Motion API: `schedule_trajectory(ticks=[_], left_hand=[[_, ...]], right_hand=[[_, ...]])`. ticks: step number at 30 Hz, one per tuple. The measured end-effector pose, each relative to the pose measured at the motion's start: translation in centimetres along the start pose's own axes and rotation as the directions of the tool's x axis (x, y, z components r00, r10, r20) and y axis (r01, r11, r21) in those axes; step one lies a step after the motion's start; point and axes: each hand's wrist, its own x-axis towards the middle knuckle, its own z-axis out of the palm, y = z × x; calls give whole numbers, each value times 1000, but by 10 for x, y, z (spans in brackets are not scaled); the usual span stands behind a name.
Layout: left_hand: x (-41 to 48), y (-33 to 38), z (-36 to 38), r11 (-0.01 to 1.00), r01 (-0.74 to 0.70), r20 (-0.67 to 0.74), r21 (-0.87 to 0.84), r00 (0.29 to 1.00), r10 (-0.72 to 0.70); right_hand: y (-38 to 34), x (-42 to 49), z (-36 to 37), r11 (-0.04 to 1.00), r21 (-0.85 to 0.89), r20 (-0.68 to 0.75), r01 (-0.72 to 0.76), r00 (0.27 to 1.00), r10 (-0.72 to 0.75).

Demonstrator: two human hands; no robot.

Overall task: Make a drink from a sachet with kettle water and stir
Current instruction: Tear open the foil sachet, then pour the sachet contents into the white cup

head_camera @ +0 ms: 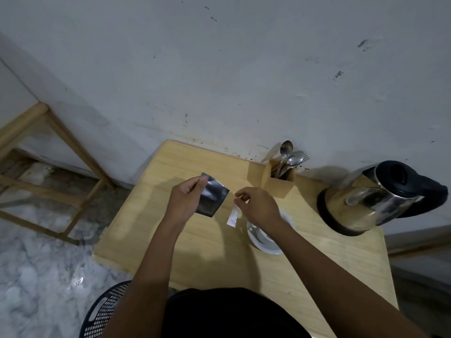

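Head view, left hand (186, 200) fingers pinching sachet (211, 198), right hand (260, 205) apparently pinching torn strip (232, 217)

wooden frame (48, 152) on marble floor (36, 276) at left; black perforated basket (105, 311) below.

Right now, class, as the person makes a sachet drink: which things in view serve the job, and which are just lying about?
For the job:
sachet, held in the left hand
torn strip, hanging from the right hand
cup
kettle
spoons in the wooden holder

Lying about:
black basket
wooden frame
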Motion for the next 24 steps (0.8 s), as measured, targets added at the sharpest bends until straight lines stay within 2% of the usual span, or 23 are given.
schedule_trajectory(ticks=[2,7,10,13,15,17,19,22,24], left_hand=[[-1,0,-1,1000,-16,-3,20,1000,16],[-2,-5,-4,999,-31,-9,33,999,31],[-2,-7,-4,999,-32,0,41,999,32],[-4,-7,-1,998,-27,18,49,999,26],[-5,-5,2,999,-25,33,40,999,24],[-7,-1,6,1000,-28,43,6,999,27],[-10,2,13,999,-46,58,-22,997,47],[-15,6,27,996,-77,103,-37,991,80],[-21,9,37,993,-92,133,-70,986,101]], right_hand=[[-3,9,15,996,-92,51,9,999,-4],[-4,20,34,983,-182,186,-1,982,35],[1,21,33,981,-193,138,16,990,11],[6,18,24,998,-59,18,7,1000,-6],[5,11,12,988,150,-90,-29,995,43],[0,-1,-1,912,406,-133,-62,983,126],[-4,-16,-13,806,584,-58,-94,986,157],[-1,-37,-21,781,615,73,-109,994,81],[6,-45,-20,818,571,51,-68,998,47]])
